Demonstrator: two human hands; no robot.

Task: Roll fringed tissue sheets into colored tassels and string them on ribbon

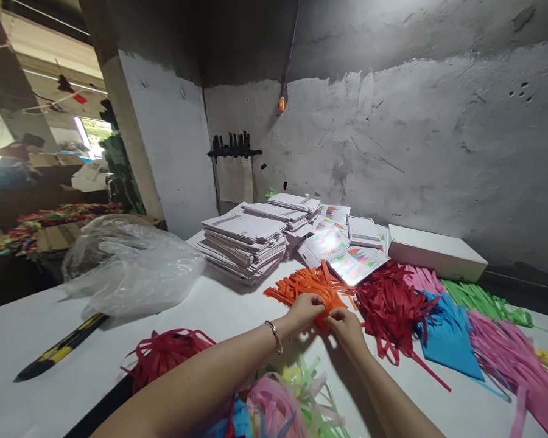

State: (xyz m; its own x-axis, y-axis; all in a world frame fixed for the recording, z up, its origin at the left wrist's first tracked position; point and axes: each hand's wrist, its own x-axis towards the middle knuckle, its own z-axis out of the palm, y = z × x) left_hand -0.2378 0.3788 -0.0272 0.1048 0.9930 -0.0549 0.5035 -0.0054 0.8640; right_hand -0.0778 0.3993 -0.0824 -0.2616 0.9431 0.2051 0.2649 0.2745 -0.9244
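My left hand (307,309) and my right hand (346,327) meet over an orange fringed paper tassel (313,283) on the white table. Fingers of both hands are closed in a pinch on its near end, and its cut strips fan out away from me. Just right of it lies a dark red fringed tassel bundle (395,304). Beside that is a blue one (452,334). A mix of loose pink, green and blue strips (283,401) sits below my forearms. Another red fringed bundle (164,353) lies left of my left forearm.
Stacks of white cards (242,243) stand behind my hands, with colour-printed packets (356,261) beside them. A white box (433,249) rests against the wall. At left are a clear plastic bag (137,261) and a yellow-black utility knife (61,347). Pink tassels (516,365) lie far right.
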